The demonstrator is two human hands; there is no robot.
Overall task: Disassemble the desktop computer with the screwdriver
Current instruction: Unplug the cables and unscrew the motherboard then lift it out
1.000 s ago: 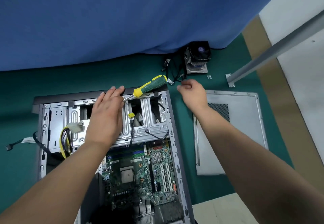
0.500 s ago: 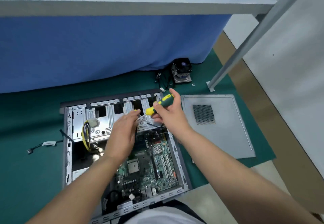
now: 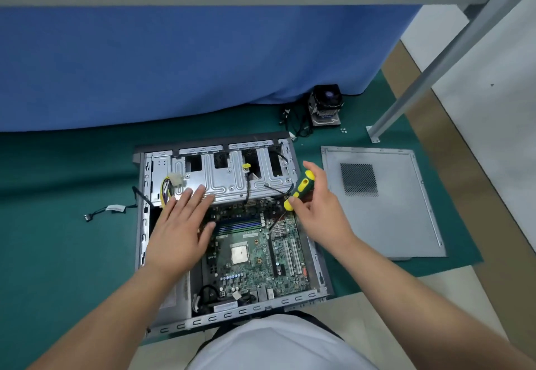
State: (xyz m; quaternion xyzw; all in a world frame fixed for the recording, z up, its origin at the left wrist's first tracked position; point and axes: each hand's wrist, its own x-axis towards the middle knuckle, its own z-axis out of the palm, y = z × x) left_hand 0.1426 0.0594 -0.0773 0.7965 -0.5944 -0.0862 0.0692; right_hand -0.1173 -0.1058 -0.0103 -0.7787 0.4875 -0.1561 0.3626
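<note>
An open desktop computer case (image 3: 142, 224) lies flat on the green mat, its green motherboard (image 3: 255, 256) and silver drive cage (image 3: 232, 178) exposed. My right hand (image 3: 322, 210) grips a green and yellow screwdriver (image 3: 300, 188) at the case's right side, its tip pointing down toward the motherboard's upper right corner. My left hand (image 3: 182, 224) is spread flat, fingers straight, over the drive cage's lower edge and the board's left part. It holds nothing.
The removed grey side panel (image 3: 385, 219) lies to the right of the case. A CPU cooler with fan (image 3: 326, 105) and black cables sit behind it, with small screws (image 3: 343, 130) beside. A metal frame leg (image 3: 374, 134) stands at the back right. A loose cable (image 3: 107, 210) lies left.
My right hand has taken the screwdriver off the case's top edge and brought it down over the motherboard. My left hand slid back from the top edge. My view pulled back.
</note>
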